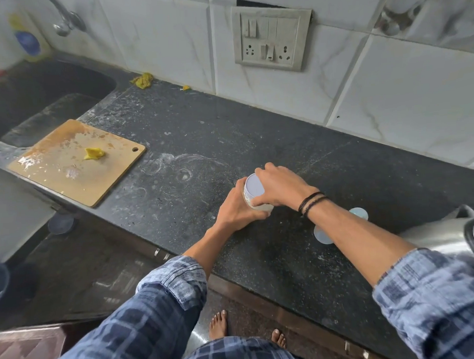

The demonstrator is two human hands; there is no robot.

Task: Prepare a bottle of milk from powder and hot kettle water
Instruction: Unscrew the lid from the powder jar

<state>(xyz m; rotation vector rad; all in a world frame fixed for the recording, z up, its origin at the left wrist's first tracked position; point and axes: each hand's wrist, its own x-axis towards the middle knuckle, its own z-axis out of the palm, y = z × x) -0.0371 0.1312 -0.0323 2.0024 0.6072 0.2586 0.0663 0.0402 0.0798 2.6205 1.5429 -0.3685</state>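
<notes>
checked sleeves (160, 304) reach out; left hand (235, 209) wraps the powder tin (265, 207) mid-counter (228, 131), right hand (281, 188) curls fingers over its white lid (254, 186). hold the base firm, ease the lid off level, avoid spilling powder.

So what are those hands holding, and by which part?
A small white tin standing on the counter. The left hand wraps round its side; the right hand has its grip on the lid at the top.

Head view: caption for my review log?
The left hand holds a white-lidded container on the dark counter while the right hand grips its lid.
</notes>
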